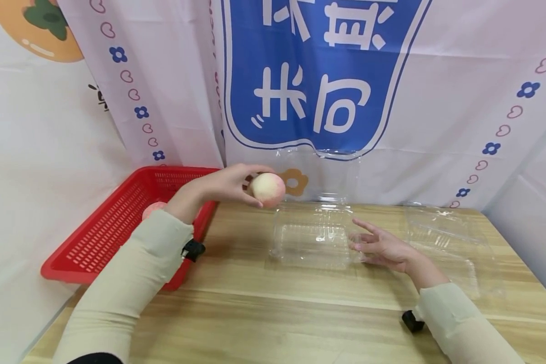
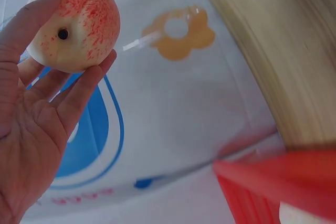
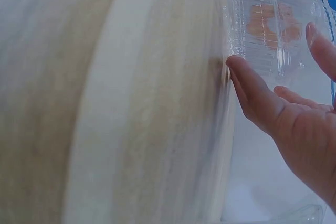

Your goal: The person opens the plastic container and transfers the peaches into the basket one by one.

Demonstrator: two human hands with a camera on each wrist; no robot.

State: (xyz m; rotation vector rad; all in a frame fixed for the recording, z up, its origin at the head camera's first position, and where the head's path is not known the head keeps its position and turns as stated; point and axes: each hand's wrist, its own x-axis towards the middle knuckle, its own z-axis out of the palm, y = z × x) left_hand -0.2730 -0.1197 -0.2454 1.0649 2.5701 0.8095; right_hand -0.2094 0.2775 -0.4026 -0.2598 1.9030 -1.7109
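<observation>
My left hand (image 1: 227,184) grips a pale peach (image 1: 269,190) with a pink blush, thumb on one side and fingers on the other. It is held up above the table, left of an opened clear plastic clamshell box (image 1: 310,247). The left wrist view shows red speckles and a small dark hole on the peach (image 2: 86,22). At the box's right side is my right hand (image 1: 385,249), its fingers extended and fingertips right at the clear wall. From the right wrist, the hand (image 3: 294,116) is seen with fingers spread beside the plastic.
A red perforated basket (image 1: 97,242) stands at the left, with a pink peach (image 1: 153,209) inside, partly hidden by my left arm. Another clear plastic box (image 1: 455,258) lies on the wooden table (image 1: 273,323) at the right. A printed cloth (image 1: 177,101) hangs behind.
</observation>
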